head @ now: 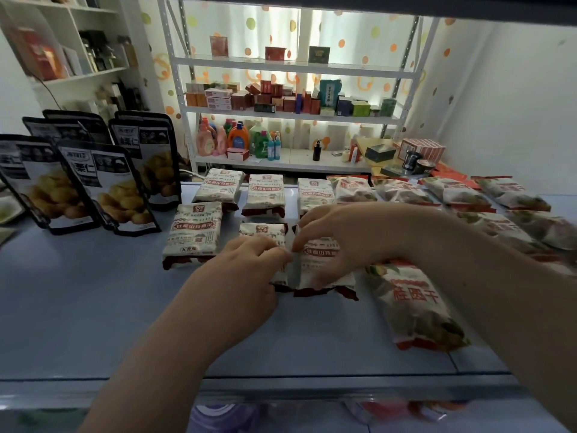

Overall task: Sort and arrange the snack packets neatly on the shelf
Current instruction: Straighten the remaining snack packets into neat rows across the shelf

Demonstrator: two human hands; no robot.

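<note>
Two hands meet at frame centre on the shelf (93,307): right hand (349,235) clasps a white packet (320,260) (front row), left hand (249,264) curls at its left edge, grip unclear.

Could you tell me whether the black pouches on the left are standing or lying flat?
Standing: the black pouches rest on their bottom edges on the shelf, fronts facing out, tilted slightly.

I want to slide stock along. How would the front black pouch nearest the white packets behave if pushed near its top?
Likely tips rather than slides: the black pouch stands upright on a narrow base. Its glossy film would probably buckle. It might knock the pouches behind.
</note>
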